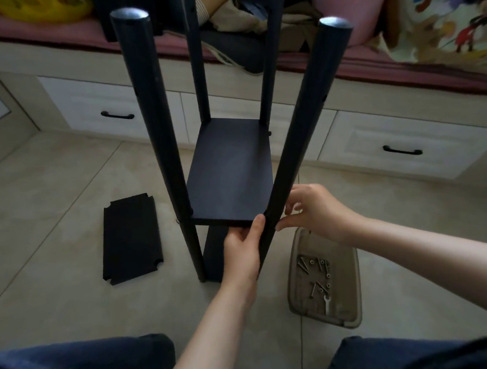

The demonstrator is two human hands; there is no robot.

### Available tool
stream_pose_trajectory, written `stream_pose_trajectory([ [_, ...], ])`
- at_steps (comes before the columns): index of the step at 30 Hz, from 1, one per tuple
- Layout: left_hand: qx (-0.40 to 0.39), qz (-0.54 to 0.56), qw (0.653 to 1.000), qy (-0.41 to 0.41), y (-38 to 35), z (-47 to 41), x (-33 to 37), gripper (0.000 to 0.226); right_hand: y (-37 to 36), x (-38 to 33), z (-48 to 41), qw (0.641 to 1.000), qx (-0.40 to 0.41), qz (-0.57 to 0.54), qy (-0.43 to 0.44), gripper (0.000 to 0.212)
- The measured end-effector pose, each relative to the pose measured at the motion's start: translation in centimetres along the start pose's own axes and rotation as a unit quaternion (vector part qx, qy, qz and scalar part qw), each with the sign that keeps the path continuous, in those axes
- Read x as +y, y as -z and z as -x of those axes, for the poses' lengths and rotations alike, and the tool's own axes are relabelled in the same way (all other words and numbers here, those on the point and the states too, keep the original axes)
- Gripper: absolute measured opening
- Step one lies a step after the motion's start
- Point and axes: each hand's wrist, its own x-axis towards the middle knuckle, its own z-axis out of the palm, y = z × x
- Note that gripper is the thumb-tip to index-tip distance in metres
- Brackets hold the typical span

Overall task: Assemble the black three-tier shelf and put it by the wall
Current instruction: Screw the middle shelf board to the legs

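Observation:
The black shelf frame stands upright on the tiled floor, with several round posts rising toward me. Its middle board [230, 168] sits between the posts, and a lower board [212, 253] shows beneath it. My left hand [243, 250] grips the near right post [297, 139] just under the middle board's front corner. My right hand [311, 208] is on the other side of the same post, its fingertips pinching at the joint; what they hold is hidden. A third loose board [130, 239] with notched corners lies flat on the floor to the left.
A beige tray [347, 263] on the floor to the right holds several screws, washers and a small wrench [327, 304]. A white drawer bench [393, 140] with pink cushions and clutter runs along the back. My knees fill the bottom edge.

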Motion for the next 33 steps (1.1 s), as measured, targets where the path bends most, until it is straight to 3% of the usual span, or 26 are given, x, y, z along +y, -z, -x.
stream_pose_trajectory([
  [4, 0.056, -0.134, 0.989, -0.024, -0.3, 0.9, 0.5, 0.021, 0.4, 0.0, -0.1, 0.999, -0.02, 0.029, -0.008, 0.017],
  [6, 0.077, -0.269, 0.958, -0.066, 0.3, 1.6, 0.9, 0.017, 0.6, -0.1, 0.0, 0.999, -0.023, 0.036, -0.011, 0.014],
  [8, 0.114, -0.442, 0.871, -0.181, 0.8, 2.6, 1.3, 0.015, 0.8, -0.2, 0.0, 0.999, -0.03, 0.032, -0.011, 0.014],
  [10, 0.122, -0.521, 0.779, -0.327, 0.8, 3.4, 2.0, 0.031, 1.0, -0.3, 0.0, 0.999, -0.035, 0.026, -0.015, 0.017],
  [12, 0.092, -0.559, 0.715, -0.408, 0.4, 3.1, 2.6, 0.055, 1.1, -0.3, -0.1, 0.999, -0.039, 0.024, -0.02, 0.021],
  [13, 0.076, -0.574, 0.703, -0.413, 0.1, 2.7, 3.0, 0.062, 1.1, -0.3, -0.2, 0.999, -0.042, 0.026, -0.022, 0.021],
  [15, 0.047, -0.582, 0.712, -0.39, -0.2, 2.0, 3.4, 0.064, 1.1, -0.4, -0.3, 0.998, -0.051, 0.035, -0.023, 0.021],
  [19, 0.032, -0.559, 0.724, -0.402, 0.0, 0.9, 3.3, 0.048, 1.5, -0.2, -0.4, 0.996, -0.082, 0.022, -0.041, 0.018],
  [23, 0.03, -0.544, 0.733, -0.407, 0.2, 0.5, 2.8, 0.046, 1.7, 0.4, -0.8, 0.981, -0.072, -0.092, -0.152, 0.025],
  [26, 0.024, -0.538, 0.743, -0.398, 0.1, 0.4, 2.6, 0.046, 0.8, 0.3, -1.3, 0.944, -0.036, -0.194, -0.264, 0.017],
  [28, 0.022, -0.538, 0.743, -0.397, 0.1, 0.4, 2.6, 0.047, 0.1, 0.1, -1.6, 0.909, -0.049, -0.265, -0.319, 0.029],
  [33, 0.035, -0.551, 0.72, -0.421, 0.3, 0.2, 2.5, 0.047, 0.0, 0.1, -1.9, 0.866, -0.095, -0.342, -0.352, 0.033],
])
